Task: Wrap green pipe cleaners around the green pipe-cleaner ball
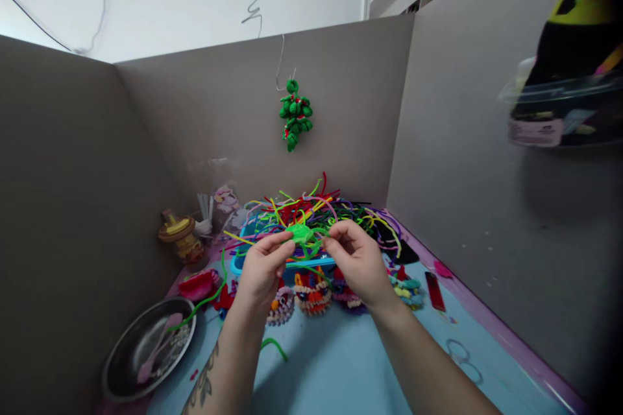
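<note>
Both my hands are raised over the table and pinch a small bright green pipe-cleaner piece (302,235) between them. My left hand (263,267) grips its left side with thumb and fingers closed. My right hand (357,259) holds the right side, fingers curled on a green strand. Loose green ends trail down from the piece. Behind it a blue tray (238,264) holds a heap of coloured pipe cleaners (316,211).
Several finished pipe-cleaner figures (311,297) lie in a row below my hands. A metal bowl (146,347) with a pink spoon sits front left. A yellow-lidded jar (180,240) stands at the left wall. A green figure (294,113) hangs on the back cardboard wall.
</note>
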A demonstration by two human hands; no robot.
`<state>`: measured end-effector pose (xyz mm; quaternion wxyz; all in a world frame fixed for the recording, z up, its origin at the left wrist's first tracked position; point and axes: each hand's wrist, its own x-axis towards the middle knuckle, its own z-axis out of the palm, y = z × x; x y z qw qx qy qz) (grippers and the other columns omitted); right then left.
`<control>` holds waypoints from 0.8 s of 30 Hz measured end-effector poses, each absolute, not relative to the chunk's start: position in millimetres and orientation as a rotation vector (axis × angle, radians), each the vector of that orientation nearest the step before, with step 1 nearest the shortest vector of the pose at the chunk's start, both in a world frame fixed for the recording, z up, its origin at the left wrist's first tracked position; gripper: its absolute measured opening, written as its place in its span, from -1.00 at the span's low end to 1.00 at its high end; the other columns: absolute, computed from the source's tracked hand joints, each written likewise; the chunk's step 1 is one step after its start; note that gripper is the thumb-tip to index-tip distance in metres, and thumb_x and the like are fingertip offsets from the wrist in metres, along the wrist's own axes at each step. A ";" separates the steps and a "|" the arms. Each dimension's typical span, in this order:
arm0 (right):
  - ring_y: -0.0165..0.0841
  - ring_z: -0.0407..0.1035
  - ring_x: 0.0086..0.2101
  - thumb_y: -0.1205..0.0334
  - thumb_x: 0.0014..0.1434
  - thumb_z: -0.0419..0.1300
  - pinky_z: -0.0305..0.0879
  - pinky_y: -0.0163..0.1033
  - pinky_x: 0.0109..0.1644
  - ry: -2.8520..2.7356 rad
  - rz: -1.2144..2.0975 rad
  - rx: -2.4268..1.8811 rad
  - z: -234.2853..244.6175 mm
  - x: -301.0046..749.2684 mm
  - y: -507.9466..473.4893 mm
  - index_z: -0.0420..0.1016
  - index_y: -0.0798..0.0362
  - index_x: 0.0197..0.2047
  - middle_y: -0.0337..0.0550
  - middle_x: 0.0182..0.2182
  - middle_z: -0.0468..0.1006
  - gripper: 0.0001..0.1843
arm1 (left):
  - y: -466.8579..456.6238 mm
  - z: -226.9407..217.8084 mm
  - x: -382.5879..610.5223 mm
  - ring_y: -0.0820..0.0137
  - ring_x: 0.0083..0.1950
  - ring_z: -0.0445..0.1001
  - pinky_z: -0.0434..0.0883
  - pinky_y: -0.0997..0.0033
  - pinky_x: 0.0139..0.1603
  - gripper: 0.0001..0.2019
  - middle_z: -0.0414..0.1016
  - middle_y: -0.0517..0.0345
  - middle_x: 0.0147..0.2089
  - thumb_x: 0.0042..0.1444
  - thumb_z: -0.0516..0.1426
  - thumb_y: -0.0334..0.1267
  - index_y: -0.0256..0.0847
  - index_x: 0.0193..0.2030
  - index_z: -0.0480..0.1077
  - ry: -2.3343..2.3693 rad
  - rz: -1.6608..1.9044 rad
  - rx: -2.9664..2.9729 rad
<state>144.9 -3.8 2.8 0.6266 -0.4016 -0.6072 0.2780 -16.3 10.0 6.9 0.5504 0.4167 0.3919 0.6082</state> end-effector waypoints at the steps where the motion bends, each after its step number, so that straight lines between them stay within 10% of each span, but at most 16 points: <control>1: -0.43 0.28 -0.51 0.22 0.10 0.14 0.20 -0.35 -0.43 -1.386 0.652 -0.920 2.6 144.7 -3.5 0.31 0.00 -0.44 -0.31 -0.54 0.35 -0.89 | 9.7 6.6 -15.6 0.72 -0.72 0.03 -0.14 0.62 -0.69 -0.67 0.30 0.33 -0.67 -0.35 0.40 -0.28 -0.33 -0.36 0.54 0.920 1.437 0.988; 17: -0.14 0.24 0.10 0.22 0.05 0.19 0.21 -0.04 0.14 -1.374 0.916 -0.944 -8.3 135.2 3.1 0.55 0.04 -0.45 -0.03 0.09 0.29 -0.86 | 9.1 -4.8 -7.0 0.61 -0.63 0.27 0.21 0.61 -0.63 -0.73 0.44 0.27 -0.57 -0.24 0.37 -0.25 -0.26 -0.33 0.54 0.870 1.462 1.024; 24: -0.15 0.17 0.17 0.13 -0.11 0.37 0.09 -0.02 0.26 -1.510 0.942 -0.857 -13.6 127.8 0.8 0.35 -0.05 0.09 -0.06 0.19 0.22 -0.34 | 4.4 -6.8 -2.0 0.53 -0.50 0.42 0.35 0.57 -0.48 -0.80 0.53 0.21 -0.49 -0.14 0.32 -0.27 -0.23 -0.32 0.56 0.983 1.675 1.238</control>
